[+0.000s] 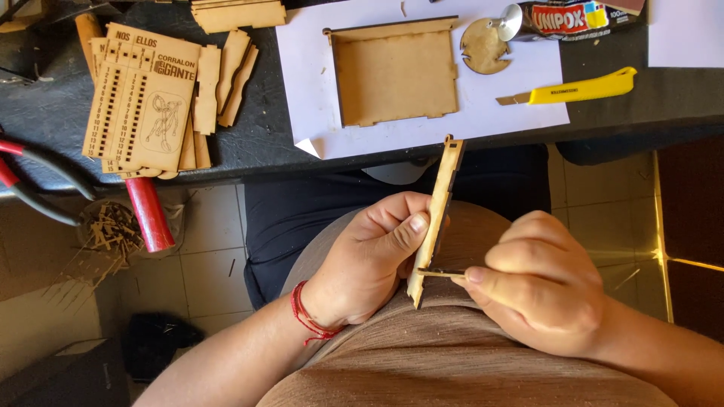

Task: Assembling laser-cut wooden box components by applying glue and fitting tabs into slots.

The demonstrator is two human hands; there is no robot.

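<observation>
My left hand (373, 256) grips a long thin notched wooden strip (440, 203) edge-on over my lap, thumb pressed along its side. A red string bracelet circles that wrist. My right hand (539, 290) pinches a small thin stick-like tool (441, 273) whose tip touches the lower part of the strip. On the dark table beyond, a partly built open wooden box (396, 71) lies on a white paper sheet (520, 98).
A stack of laser-cut wooden panels (143, 98) and loose slats (226, 75) lie at left. A yellow utility knife (577, 90), a glue tube (566, 19) and a wooden disc (483, 49) sit at right. Red-handled pliers (30, 181) overhang the left edge; wood scraps (113, 234) sit below.
</observation>
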